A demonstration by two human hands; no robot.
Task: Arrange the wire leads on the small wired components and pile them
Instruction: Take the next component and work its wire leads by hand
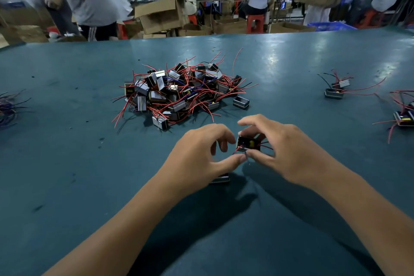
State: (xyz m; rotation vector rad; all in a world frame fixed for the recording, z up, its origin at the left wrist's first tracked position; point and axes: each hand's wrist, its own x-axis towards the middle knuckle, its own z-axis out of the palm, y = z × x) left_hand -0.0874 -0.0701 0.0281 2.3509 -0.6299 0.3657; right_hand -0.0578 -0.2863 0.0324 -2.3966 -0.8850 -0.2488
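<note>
1. Right hand [284, 152] gripping a small black wired component [248, 143] between thumb below and fingers above, holding it just over the teal table [67, 163] in front of the wearer.
2. Left hand [201, 152] curling loosely beside it, thumb tip pinching at the short red and dark wire leads [240, 149] sticking out of the component's near face; whether a lead is actually being clamped cannot be told.
3. Spreading across the whole lower view, the table, showing scuffs and dark specks.
4. Sitting mid-table beyond both hands, well apart from them, a tangled heap of wired components [183, 94], grey and black blocks with red leads poking out in all directions.
5. Lying to the far right, a smaller group of components [336, 88] with long red leads, and another cluster [403, 116] cut off by the edge.
6. Trailing in at the left edge, a bundle of dark wires [9, 107].
7. Resting alone just right of the heap, one grey rectangular shell [241, 102].
8. Peeking out beneath the left hand, a grey-edged piece [220, 179] lying flat on the table, mostly hidden.
</note>
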